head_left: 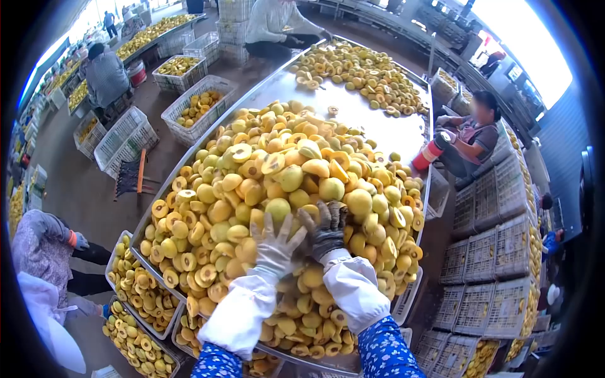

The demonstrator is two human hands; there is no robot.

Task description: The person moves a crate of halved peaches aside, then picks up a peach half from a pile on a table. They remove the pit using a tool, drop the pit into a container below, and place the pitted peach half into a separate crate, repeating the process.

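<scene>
A big heap of yellow peach halves (pixel 252 167), some showing their brown pit hollows, covers much of a metal table (pixel 268 94). My left hand (pixel 275 249), in a pale grey glove, rests on the near slope of the heap with its fingers spread. Close beside it, my right hand (pixel 328 230) wears a darker, stained glove and touches the fruit, its thumb apart from the slightly bent fingers. I see no fruit gripped in either hand. White sleeve covers reach over my blue flowered sleeves.
Crates of peach halves (pixel 142 283) stand below the table's left edge. Stacked crates (pixel 498 242) line the right side. A person (pixel 469 135) sits at the right edge beside a red container (pixel 428 153); another (pixel 277 25) is at the far end. More crates (pixel 198 107) sit left.
</scene>
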